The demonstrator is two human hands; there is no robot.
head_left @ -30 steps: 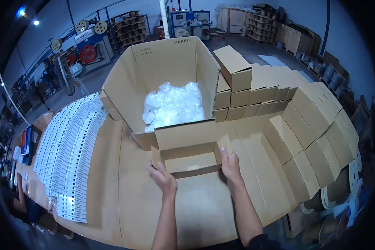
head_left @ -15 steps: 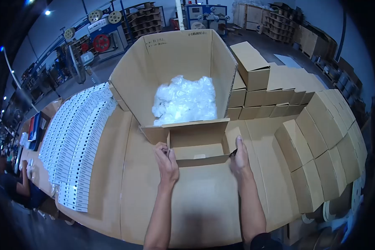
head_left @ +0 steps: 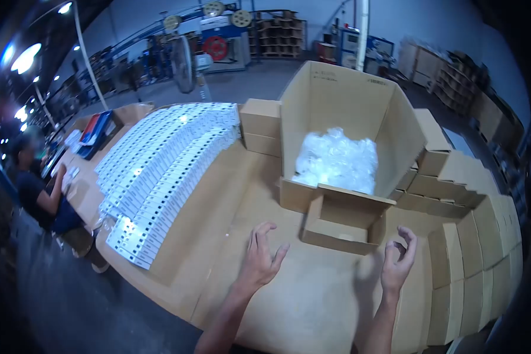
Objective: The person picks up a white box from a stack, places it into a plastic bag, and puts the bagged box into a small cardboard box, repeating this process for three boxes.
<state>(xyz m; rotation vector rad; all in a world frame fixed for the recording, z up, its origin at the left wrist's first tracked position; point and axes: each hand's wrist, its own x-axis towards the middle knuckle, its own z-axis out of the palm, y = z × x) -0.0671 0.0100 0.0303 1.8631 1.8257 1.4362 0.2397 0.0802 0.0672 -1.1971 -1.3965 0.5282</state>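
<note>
An open cardboard box rests on the table in front of a large carton, its flap raised at the back. My left hand hovers left of the box, fingers curved and apart, with nothing in it. To the box's right, my right hand is also raised with bent, parted fingers and no object in its grasp. Inside the large carton lies a heap of clear plastic bags. Rows of small white labelled boxes stand on the table to the left.
Closed cardboard boxes are stacked along the right edge, with more behind the carton. Two brown boxes stand left of it. A person sits at the table's far left near blue and red trays. Machinery is in the background.
Both hands have let go of the open cardboard box and moved away from its sides. The view has turned left, showing more of the white boxes and the seated person.
</note>
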